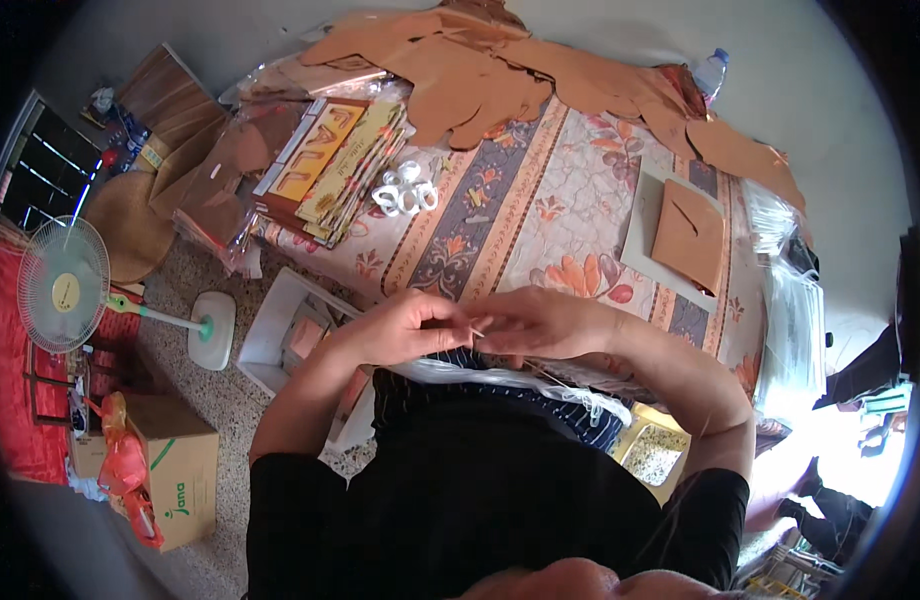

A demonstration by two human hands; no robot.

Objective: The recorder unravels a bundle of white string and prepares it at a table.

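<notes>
My left hand (402, 328) and my right hand (558, 322) meet in front of my body, at the near edge of the bed or table. The fingertips of both are bent together around something small. A thin pale tip (477, 333) pokes out between them, too small to name. Just below, a strip of clear plastic film (470, 376) lies across my lap, with white cords (598, 403) bunched at its right end. A thin stick or cord (548, 376) runs below my right hand. My fingers partly hide what they hold.
Patterned cloth (520, 235) covers the surface, bearing a stack of printed packs (330, 165), white rings (408, 190), brown leather-like sheets (480, 75) and a folded brown piece (688, 238) on grey board. An open white box (270, 350) and a fan (65, 285) stand left.
</notes>
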